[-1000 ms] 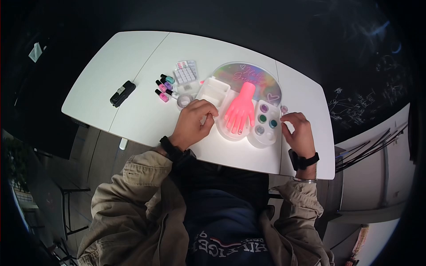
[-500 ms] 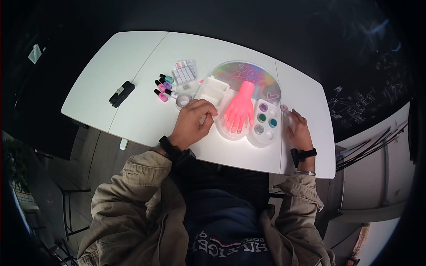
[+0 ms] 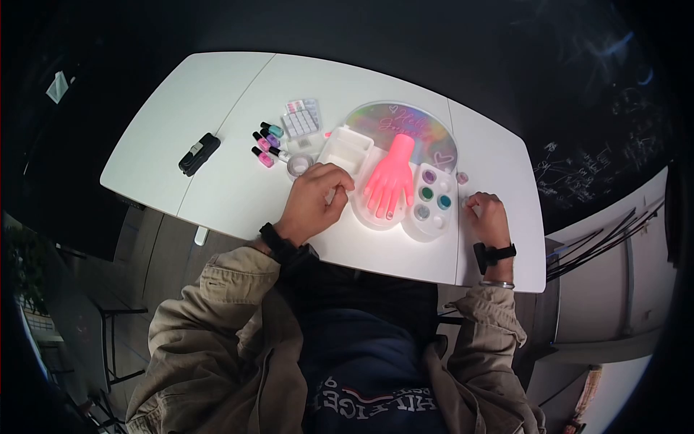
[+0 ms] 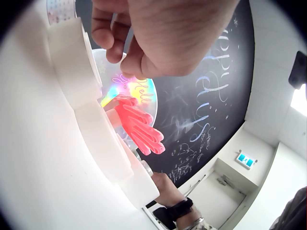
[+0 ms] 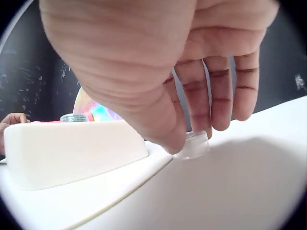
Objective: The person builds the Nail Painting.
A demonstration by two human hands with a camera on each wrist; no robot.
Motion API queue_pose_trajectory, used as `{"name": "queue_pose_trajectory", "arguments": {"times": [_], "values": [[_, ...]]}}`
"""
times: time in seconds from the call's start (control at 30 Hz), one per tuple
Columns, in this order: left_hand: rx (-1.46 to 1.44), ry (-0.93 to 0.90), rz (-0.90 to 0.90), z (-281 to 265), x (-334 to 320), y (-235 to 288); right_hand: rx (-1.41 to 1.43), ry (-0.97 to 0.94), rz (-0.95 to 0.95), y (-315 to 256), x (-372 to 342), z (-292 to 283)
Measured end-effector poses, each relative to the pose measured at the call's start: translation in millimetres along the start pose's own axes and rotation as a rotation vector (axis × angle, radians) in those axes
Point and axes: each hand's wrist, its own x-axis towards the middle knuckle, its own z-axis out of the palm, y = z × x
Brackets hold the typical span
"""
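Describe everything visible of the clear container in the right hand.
The clear container is short, round and see-through, apparently plastic, with a rim. It is roughly upright at the white tabletop, near the white pot holder; contact there is unclear. The right hand pinches it between thumb and fingers, partly hiding it. Contents cannot be made out.

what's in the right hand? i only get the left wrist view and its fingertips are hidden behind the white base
Observer: The right hand pinches a small clear round container; jar or lid, I can't tell.
Operator: how many jars sit in the white holder
Observer: Four coloured jars show from the head view: purple, green, teal and silvery.
Operator: anything left of the white tray
Observer: Yes, a cluster of small bottles, pink, purple and teal among them.
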Motion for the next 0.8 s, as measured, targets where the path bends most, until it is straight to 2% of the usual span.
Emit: {"name": "queue_pose_trajectory", "arguments": {"times": [0.17, 0.37, 0.57, 0.8], "values": [[0.000, -0.001, -0.006, 0.4, -0.3, -0.1, 0.051, 0.047, -0.046, -42.8, 8.9, -27.3], [-0.022, -0.012, -0.032, -0.6, -0.3, 1.9, 0.084, 0.009, -0.179, -94.3, 9.5, -47.2], [-0.022, -0.006, -0.020, -0.8, 0.1, 1.5, 0.091, -0.142, -0.218, -104.3, 8.5, -47.4], [-0.020, 0.000, -0.014, -0.1, -0.3, 0.0, 0.106, -0.174, -0.245, -98.8, 8.2, -41.6]]}}
